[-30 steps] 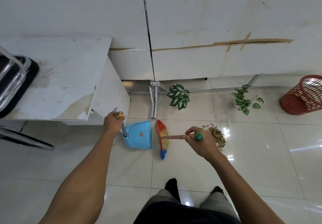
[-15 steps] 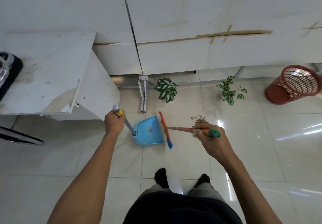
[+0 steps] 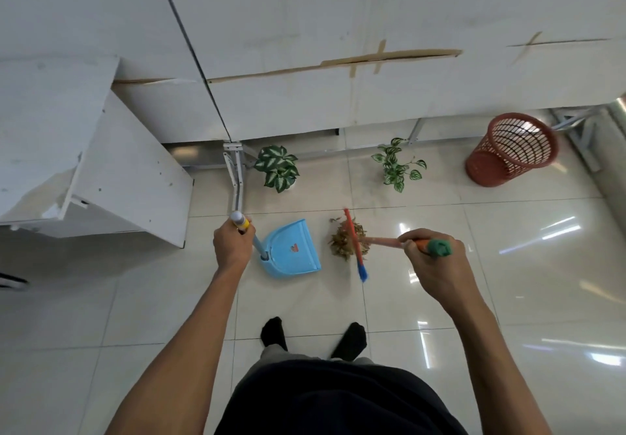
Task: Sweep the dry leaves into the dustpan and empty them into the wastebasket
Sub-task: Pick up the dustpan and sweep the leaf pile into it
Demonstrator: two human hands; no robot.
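A blue dustpan [image 3: 291, 251] stands on the tiled floor in front of my feet, its mouth facing right. My left hand [image 3: 233, 244] grips the top of its long handle. A small pile of dry brown leaves [image 3: 341, 243] lies just right of the dustpan mouth. The broom [image 3: 355, 246], red and blue along its head, rests against the right side of the pile. My right hand [image 3: 432, 263] grips the broom's orange handle near its green end cap. A red mesh wastebasket [image 3: 513, 150] stands at the far right by the wall.
Two small leafy potted plants [image 3: 277, 167] [image 3: 398, 165] stand along the wall behind the leaves. A white cabinet [image 3: 111, 163] juts out at the left. A metal bracket leg [image 3: 237, 177] stands behind the dustpan. My feet in black socks [image 3: 313, 334] are below the dustpan.
The broom head has moved from beside the dustpan to the right side of the leaf pile. The dustpan has shifted slightly. The view has swung right, showing more of the wastebasket.
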